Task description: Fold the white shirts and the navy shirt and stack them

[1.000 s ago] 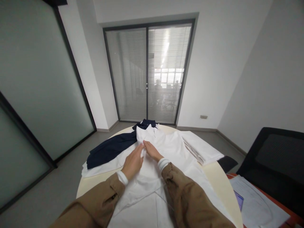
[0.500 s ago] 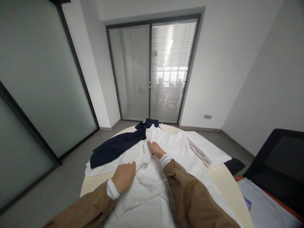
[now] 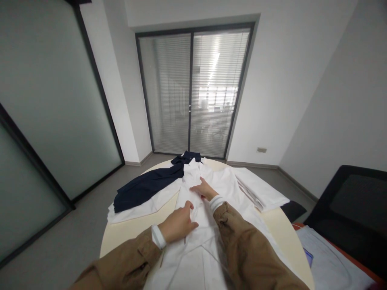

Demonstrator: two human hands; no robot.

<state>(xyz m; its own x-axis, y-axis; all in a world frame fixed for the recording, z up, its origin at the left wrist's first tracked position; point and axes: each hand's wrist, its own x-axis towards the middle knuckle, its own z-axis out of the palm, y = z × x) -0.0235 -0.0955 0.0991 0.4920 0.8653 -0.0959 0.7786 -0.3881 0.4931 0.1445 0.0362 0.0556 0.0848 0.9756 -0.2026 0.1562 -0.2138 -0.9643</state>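
On a round bench [image 3: 294, 237], both hands, left [image 3: 179, 222] and right [image 3: 205, 189], have open grips over a white garment [image 3: 208, 219], right of dark-blue cloth [image 3: 148, 187].

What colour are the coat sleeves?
Brown sleeves, seen best in the head view.

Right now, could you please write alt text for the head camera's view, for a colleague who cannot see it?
A person's left hand and right hand, fingers apart, are at white clothing spread on a rounded cream table. Navy cloth lies to the left, a black chair stands at the right, and blinds hang beyond.
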